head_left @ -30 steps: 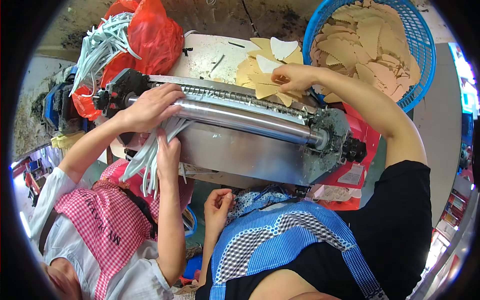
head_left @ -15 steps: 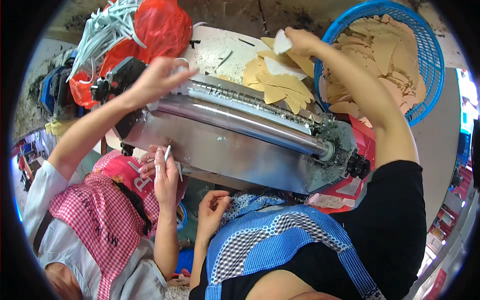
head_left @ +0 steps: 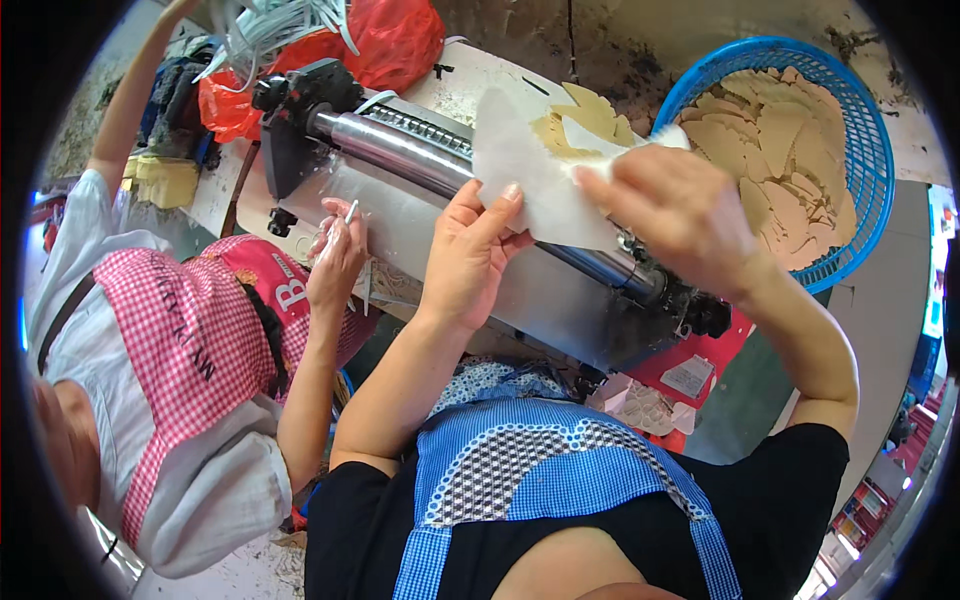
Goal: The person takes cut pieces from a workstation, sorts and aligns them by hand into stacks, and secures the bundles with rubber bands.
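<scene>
A pale white cut piece of thin sheet material [head_left: 535,185] is held up over the long metal roller [head_left: 405,155] of a machine. My left hand [head_left: 467,255] is closed on its lower left edge, thumb on top. At its right side my right hand [head_left: 685,210] is smeared by motion, its fingers curled; white material [head_left: 672,138] shows beyond its knuckles. Whether that is the same piece I cannot tell. Behind the sheet lie tan cut pieces [head_left: 590,112], partly hidden.
A blue plastic basket [head_left: 878,170] full of tan pieces stands at the far right. Red bags [head_left: 395,45] and white strips [head_left: 285,25] lie at the far left. At my left, a co-worker in a red checked apron [head_left: 165,320] holds a thin white strip in one hand [head_left: 340,250].
My left hand has risen from beside my apron to the white sheet. My right hand has come back from the tan pile. The co-worker's far arm has moved up toward the white strips.
</scene>
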Tool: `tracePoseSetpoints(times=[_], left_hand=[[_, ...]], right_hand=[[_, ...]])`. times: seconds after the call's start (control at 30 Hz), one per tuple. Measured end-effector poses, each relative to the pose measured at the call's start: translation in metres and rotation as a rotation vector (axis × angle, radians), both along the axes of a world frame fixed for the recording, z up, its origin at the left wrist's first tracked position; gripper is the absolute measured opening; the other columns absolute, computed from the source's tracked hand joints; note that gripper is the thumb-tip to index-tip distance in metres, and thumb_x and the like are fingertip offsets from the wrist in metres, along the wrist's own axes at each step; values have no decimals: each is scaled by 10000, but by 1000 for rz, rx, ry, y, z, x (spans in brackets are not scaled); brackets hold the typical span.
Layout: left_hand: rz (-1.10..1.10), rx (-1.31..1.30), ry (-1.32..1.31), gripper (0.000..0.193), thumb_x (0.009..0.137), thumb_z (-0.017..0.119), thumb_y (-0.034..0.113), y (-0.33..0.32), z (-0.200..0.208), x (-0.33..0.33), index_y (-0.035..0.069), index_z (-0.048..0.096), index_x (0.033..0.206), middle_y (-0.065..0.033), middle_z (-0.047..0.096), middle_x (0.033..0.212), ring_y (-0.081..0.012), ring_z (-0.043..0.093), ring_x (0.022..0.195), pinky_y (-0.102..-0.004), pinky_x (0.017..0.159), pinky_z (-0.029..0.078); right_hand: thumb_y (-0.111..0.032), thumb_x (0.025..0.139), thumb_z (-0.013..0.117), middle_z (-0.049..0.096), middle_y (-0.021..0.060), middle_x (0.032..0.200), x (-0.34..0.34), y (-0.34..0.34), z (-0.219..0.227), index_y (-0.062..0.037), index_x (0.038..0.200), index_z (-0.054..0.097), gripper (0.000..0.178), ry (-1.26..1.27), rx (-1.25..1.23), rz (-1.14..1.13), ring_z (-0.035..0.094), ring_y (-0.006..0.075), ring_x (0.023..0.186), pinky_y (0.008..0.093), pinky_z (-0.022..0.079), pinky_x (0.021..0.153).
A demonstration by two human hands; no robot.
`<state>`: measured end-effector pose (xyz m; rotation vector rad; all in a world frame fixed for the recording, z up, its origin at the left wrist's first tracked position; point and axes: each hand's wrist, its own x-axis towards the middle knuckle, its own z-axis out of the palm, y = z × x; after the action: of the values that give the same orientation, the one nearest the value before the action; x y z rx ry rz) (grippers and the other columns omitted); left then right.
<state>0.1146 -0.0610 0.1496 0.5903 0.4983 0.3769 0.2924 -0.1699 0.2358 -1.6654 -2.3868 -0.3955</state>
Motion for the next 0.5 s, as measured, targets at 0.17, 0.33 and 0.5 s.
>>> tracePoseSetpoints(times=[0.17,0.33,0.5], left_hand=[[117,2,-17,304,927,513,203,-8,-6,-14,51,487,1189,-77,616,1075,-159,612,959,-319,846,475],[-266,-214,-631,306,912,522,240,-17,-25,-7,80,477,1169,-54,605,991,-164,603,932,-298,794,474],[-158,-90,-166,331,928,518,214,-33,17,-15,61,449,1214,-93,569,1087,-193,584,957,-301,866,453]], right_hand=[[6,740,536,622,74,924,37,-31,18,-32,1002,609,275,1431,-345,-688,615,209,892,300,497,784],[-131,831,573,588,60,1022,-4,-15,-22,-36,1129,558,313,1634,-585,-353,559,127,940,288,431,863],[-130,818,589,585,4,940,-11,22,2,-30,1068,571,270,1657,-575,-190,540,78,863,238,434,760]])
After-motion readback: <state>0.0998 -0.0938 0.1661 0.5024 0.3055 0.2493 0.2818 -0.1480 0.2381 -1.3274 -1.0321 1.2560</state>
